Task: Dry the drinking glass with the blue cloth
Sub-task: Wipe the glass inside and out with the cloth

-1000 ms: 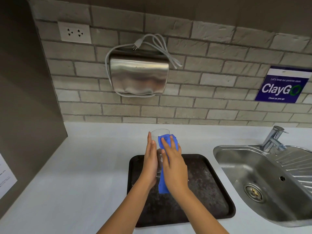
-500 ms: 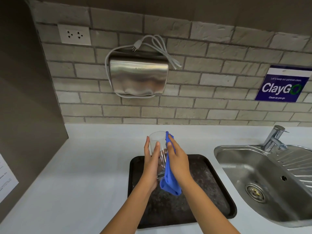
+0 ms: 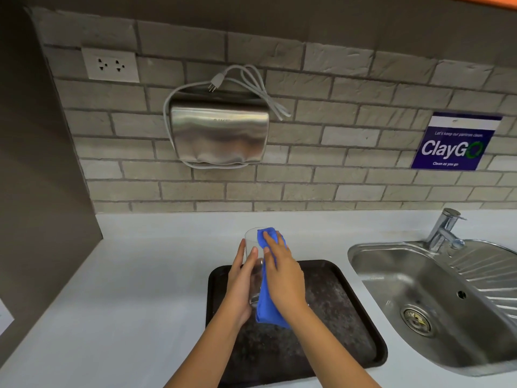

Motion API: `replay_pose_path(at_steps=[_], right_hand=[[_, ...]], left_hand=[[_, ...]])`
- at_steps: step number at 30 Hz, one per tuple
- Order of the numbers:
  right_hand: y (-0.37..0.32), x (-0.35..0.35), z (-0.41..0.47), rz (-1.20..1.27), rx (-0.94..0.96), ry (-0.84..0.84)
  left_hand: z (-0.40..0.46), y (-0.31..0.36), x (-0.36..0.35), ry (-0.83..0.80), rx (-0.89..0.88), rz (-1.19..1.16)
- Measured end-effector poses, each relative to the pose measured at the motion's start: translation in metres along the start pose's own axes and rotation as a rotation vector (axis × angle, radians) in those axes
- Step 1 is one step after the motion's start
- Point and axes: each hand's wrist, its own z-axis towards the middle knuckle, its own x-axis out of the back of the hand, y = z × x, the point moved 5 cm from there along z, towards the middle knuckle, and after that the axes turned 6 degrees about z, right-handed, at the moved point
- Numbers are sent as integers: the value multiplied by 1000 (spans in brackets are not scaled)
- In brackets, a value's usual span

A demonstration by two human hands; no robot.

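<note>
We hold the drinking glass (image 3: 251, 249) in our left hand (image 3: 240, 287) above the dark tray (image 3: 349, 317), fingers wrapped around its side. Our right hand (image 3: 285, 278) presses the blue cloth (image 3: 267, 306) flat against the outside wall, up to the rim. We judge the drying is midway: the inside seems not yet wiped.

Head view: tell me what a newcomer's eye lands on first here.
The blue cloth stands out most, pressed by the right hand against a clear drinking glass that the left hand holds above a dark tray at centre. Next comes the shiny steel box on the brick wall with its unplugged cord, then the steel sink at right.
</note>
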Motion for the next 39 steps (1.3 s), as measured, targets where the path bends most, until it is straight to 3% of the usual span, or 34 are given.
replay_pose_path(at_steps=[6, 8, 13, 16, 21, 30, 39], right_hand=[[5, 12, 16, 335, -142, 11], [4, 10, 11, 264, -138, 28], [-7, -6, -12, -112, 91, 25], [1, 1, -5, 86, 0, 3], [14, 9, 23, 379, -248, 8], [11, -26, -1, -1, -31, 21], [24, -15, 29, 430, -251, 7]], left_hand=[[1, 1, -6, 47, 22, -7], [2, -1, -7, 34, 18, 20], [5, -3, -6, -32, -21, 77], [3, -5, -7, -75, 12, -25], [6, -2, -10, -11, 16, -110], [11, 4, 13, 82, 61, 71], [3, 0, 5, 50, 181, 63]])
